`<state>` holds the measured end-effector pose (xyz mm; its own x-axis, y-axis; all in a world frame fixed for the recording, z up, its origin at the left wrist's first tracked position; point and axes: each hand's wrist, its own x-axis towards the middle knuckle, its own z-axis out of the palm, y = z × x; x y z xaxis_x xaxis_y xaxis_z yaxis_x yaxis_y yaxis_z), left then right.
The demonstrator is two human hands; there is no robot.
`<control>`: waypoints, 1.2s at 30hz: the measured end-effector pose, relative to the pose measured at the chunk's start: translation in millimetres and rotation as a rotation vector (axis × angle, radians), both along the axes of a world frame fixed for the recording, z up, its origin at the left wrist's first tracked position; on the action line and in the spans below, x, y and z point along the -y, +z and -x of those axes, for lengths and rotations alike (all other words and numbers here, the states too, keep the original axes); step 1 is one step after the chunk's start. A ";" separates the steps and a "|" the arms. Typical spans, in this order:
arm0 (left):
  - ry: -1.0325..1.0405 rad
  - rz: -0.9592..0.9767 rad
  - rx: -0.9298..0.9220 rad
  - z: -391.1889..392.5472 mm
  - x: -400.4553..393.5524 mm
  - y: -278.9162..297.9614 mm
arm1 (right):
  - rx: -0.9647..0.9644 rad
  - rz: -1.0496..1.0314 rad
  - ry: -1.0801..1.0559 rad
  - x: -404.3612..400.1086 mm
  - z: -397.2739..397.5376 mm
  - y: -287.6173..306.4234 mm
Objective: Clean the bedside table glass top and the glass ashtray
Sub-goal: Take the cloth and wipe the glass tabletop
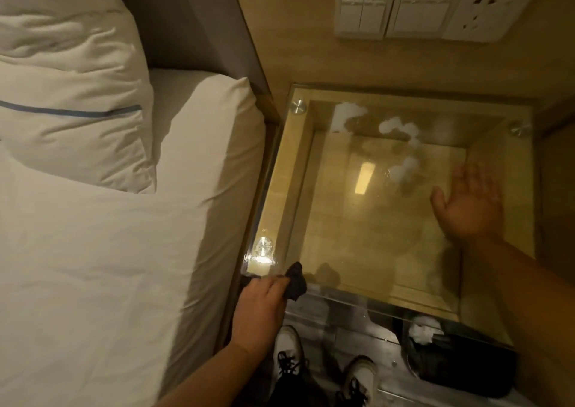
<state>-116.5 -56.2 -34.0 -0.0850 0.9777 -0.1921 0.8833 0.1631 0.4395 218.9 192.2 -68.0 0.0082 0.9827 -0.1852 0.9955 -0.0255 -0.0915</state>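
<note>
Dark cloth (295, 283) is bunched in the left hand (260, 310), fingers closed on it at the near left corner of the glass top (357, 229). The right hand (469, 201) is spread flat and empty, palm down at the right side; whether it touches the glass I cannot tell. White foam patches (401, 128) sit at the far side, so wiping looks barely begun; next, sweep the cloth far across them. No ashtray is visible.
</note>
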 end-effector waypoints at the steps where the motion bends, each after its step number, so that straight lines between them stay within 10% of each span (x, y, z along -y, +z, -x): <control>1: 0.159 0.049 0.099 -3.5 1.1 8.6 | 0.004 0.003 -0.001 -0.5 -0.6 0.5; 7: 0.443 -0.033 0.388 -7.6 -107.4 42.7 | 0.007 0.025 -0.004 -1.6 0.3 2.7; 12: 0.019 -0.351 0.157 -16.8 -320.4 35.7 | 0.033 0.006 -0.011 -3.9 0.3 -1.2; 17: -0.335 -0.212 -0.189 -34.8 -436.1 -16.0 | 0.029 -0.050 -0.010 -3.5 0.2 -4.3; 25: -0.537 -0.160 -0.190 -35.8 -408.6 -26.6 | 0.038 -0.061 -0.017 -3.1 0.6 -1.2; 36: -0.590 -0.045 -0.113 -43.4 -151.7 -13.5 | -0.006 0.051 -0.007 -2.0 2.6 7.9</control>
<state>-73.1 95.5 -47.5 0.4565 0.8731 -0.1712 0.8610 -0.3850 0.3325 216.4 194.2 -60.0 0.0137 0.9720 -0.2347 0.9947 -0.0372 -0.0962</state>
